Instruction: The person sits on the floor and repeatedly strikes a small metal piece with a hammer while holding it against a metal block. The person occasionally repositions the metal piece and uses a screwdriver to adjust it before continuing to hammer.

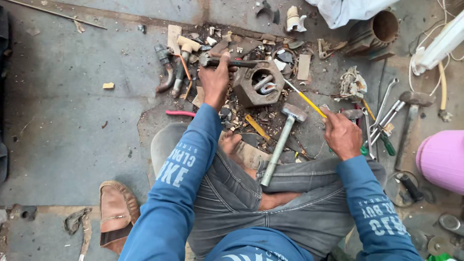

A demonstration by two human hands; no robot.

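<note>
The hexagonal block (257,83) sat at upper centre, the hammer (283,140) below it, wrenches (384,113) at right, a shoe (115,212) lower left.

Grey concrete floor (72,125), stained and cracked. Left of the pink tub (442,159) lies scattered debris (241,43); above it, a white cloth (348,9).
</note>
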